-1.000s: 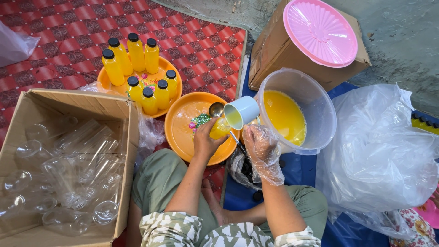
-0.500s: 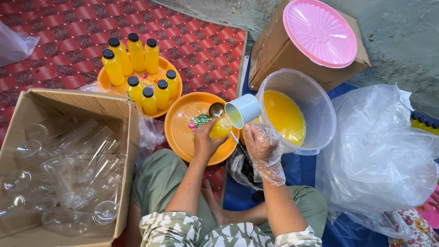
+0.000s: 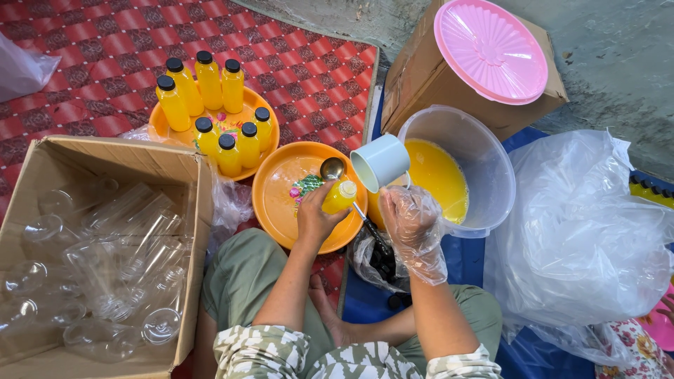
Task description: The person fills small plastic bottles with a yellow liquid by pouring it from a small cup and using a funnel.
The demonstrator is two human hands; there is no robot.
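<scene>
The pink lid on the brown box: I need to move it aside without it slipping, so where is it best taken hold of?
Take the pink lid at its rim, on the near edge that overhangs the cardboard box toward the clear tub. It lies flat with a low ribbed dome, so the top likely offers little grip; fingers can hook under the overhanging rim, coming from the tub side.

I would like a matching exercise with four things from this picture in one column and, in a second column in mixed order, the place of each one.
Things:
1. pink lid
2. empty clear bottles
3. white cup
4. capped yellow bottles

Places:
A. on the far orange tray
B. in the gloved right hand
C. on top of the closed cardboard box
D. inside the open cardboard box

Pairs: 1-C, 2-D, 3-B, 4-A
</scene>
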